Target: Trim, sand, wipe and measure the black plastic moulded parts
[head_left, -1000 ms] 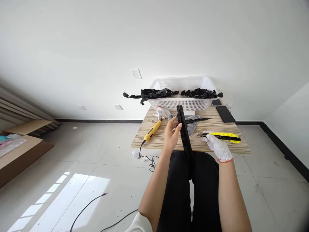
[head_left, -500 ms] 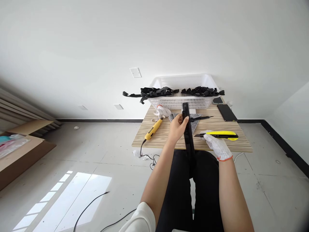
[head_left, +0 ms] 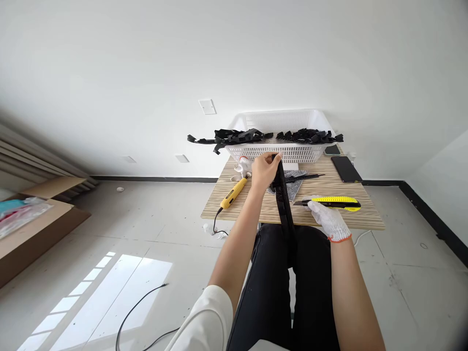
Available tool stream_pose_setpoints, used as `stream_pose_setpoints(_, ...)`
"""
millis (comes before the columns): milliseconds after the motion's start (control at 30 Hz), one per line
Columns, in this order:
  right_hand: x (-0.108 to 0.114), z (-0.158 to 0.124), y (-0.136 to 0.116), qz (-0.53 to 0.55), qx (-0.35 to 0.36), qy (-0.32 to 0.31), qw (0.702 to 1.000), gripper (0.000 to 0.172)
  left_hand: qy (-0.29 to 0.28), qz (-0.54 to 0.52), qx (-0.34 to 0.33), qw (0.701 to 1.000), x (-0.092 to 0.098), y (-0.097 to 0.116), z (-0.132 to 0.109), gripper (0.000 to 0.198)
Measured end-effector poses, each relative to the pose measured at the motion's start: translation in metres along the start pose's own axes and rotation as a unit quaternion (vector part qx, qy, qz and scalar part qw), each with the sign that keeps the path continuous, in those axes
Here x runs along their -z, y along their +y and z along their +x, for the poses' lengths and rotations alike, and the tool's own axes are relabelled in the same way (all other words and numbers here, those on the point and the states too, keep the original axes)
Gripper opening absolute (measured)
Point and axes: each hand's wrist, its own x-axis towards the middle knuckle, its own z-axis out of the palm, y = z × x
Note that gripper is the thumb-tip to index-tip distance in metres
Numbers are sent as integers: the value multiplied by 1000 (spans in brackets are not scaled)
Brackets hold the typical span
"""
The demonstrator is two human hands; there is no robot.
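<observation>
My bare left hand point(head_left: 266, 170) pinches the upper end of a long black plastic strip point(head_left: 283, 202), which slants down past the table edge toward my lap. My right hand point(head_left: 327, 217), in a white knit glove with an orange cuff, is closed on a yellow and black utility knife point(head_left: 334, 202). The knife's blade points left, toward the strip and a little apart from it. Behind the strip, a thin black part point(head_left: 305, 178) lies across a grey speckled sheet point(head_left: 292, 191) on the table.
A white plastic basket point(head_left: 274, 152) with several black plastic parts point(head_left: 241, 138) stands at the table's back. A yellow corded tool point(head_left: 234, 193) and a white glove point(head_left: 243, 167) lie left. A black phone point(head_left: 346, 169) rests at right. An open cardboard box point(head_left: 40, 229) sits on the floor.
My left hand has moved up and forward to the strip's top end, and the strip has turned to show a different side. My right hand and the knife have hardly moved.
</observation>
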Motion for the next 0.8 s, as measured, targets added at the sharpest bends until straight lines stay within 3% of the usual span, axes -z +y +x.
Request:
stream_pose_setpoints(133, -3, -3, -4, 27, -32, 30, 999, 34, -25, 49, -24, 998, -10, 2, 12, 37)
stream_pose_setpoints(333, 0, 4, 2, 40, -48, 13, 998, 35, -62, 65, -73, 993, -19, 15, 15, 57)
stream_pose_setpoints(467, 1, 14, 13, 58, -18, -4, 998, 37, -81, 43, -98, 991, -25, 21, 10, 57)
stream_pose_setpoints(633, 6, 23, 22, 98, 17, -23, 995, 36, -97, 27, -96, 990, -29, 13, 0, 56)
stream_pose_setpoints(800, 11, 20, 22, 71, 11, -23, 997, 40, -100, -2, -94, 991, -26, 4, -4, 56)
